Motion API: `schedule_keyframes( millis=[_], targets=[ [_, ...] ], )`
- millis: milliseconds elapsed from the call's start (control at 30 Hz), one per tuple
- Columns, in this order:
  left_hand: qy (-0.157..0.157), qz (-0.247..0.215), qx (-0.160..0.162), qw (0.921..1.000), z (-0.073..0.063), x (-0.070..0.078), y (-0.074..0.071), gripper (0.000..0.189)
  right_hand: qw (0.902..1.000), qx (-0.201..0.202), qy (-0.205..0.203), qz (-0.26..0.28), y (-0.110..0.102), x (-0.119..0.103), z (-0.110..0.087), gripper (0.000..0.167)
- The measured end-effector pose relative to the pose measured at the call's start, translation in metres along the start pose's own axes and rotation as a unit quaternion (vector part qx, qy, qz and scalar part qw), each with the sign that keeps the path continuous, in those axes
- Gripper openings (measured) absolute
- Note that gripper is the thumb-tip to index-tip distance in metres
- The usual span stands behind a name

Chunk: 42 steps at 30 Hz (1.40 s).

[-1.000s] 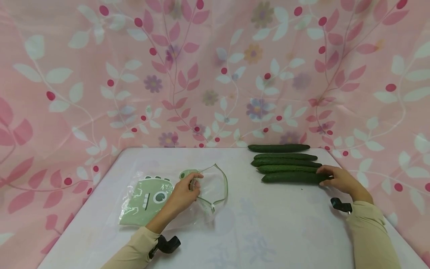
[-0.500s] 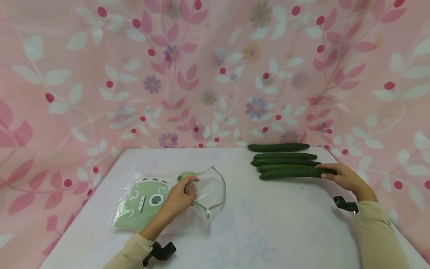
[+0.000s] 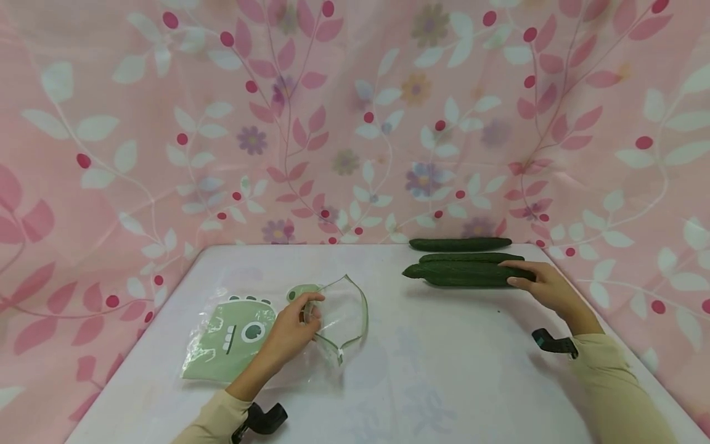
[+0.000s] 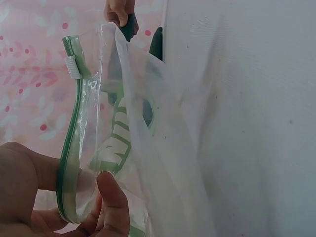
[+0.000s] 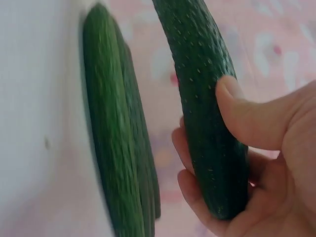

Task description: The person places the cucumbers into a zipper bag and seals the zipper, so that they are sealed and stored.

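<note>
My right hand (image 3: 546,290) grips a dark green cucumber (image 3: 460,271) near one end. In the right wrist view the thumb lies on the near side of this bumpy cucumber (image 5: 202,98), and the fingers curl round behind it. It overlaps other cucumbers in the head view. On the left, my left hand (image 3: 291,330) holds the mouth of a clear zip bag (image 3: 241,339) printed with a green monster face. The bag's green-edged mouth gapes toward the right. In the left wrist view, fingers curl at the green zip strip (image 4: 71,128), with its white slider above.
Several cucumbers lie side by side at the table's back right, the farthest cucumber (image 3: 460,245) apart from the others. A white cloth covers the table (image 3: 432,370). Behind its back edge hangs a pink floral curtain (image 3: 344,123).
The right hand has closed round the nearest cucumber, lifted it off the row and moved it a little left. The left hand and bag have shifted slightly left.
</note>
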<state>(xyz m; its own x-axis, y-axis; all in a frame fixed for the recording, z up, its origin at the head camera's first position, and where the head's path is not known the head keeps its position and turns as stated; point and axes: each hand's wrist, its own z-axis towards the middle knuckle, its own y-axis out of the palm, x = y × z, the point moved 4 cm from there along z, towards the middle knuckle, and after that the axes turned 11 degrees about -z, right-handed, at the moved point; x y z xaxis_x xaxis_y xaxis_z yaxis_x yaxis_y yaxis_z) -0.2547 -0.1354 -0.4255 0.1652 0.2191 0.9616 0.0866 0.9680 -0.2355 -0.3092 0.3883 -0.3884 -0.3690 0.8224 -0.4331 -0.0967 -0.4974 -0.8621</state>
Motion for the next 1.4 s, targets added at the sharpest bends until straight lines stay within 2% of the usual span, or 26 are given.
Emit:
schedule_keyframes(
  millis=[167, 467, 733, 867, 1200, 1400],
  targets=[
    [0.01, -0.011, 0.004, 0.9999, 0.0, -0.002, 0.0, 0.044, 0.9998, 0.004, -0.006, 0.019, 0.013, -0.025, 0.01, 0.041],
    [0.056, -0.013, 0.004, 0.9983, 0.0, 0.002, 0.0, 0.045, 0.9994, 0.025, -0.01, 0.024, 0.035, -0.062, 0.016, 0.041],
    [0.045, -0.012, 0.0, 0.9989, -0.001, 0.0, 0.001, 0.047, 0.9982, 0.045, -0.033, 0.019, 0.059, -0.091, 0.017, 0.039],
    [0.049, -0.016, -0.002, 0.9986, -0.001, 0.0, 0.001, 0.047, 0.9977, 0.053, -0.039, 0.018, 0.071, -0.107, 0.021, 0.038],
    [0.052, -0.015, -0.004, 0.9985, -0.002, 0.0, 0.002, 0.047, 0.9978, 0.051, -0.025, 0.034, 0.098, -0.13, 0.021, 0.037],
    [0.072, -0.009, -0.012, 0.9973, -0.002, 0.002, 0.003, 0.047, 0.9973, 0.061, -0.025, 0.033, 0.11, -0.142, 0.023, 0.037]
  ],
)
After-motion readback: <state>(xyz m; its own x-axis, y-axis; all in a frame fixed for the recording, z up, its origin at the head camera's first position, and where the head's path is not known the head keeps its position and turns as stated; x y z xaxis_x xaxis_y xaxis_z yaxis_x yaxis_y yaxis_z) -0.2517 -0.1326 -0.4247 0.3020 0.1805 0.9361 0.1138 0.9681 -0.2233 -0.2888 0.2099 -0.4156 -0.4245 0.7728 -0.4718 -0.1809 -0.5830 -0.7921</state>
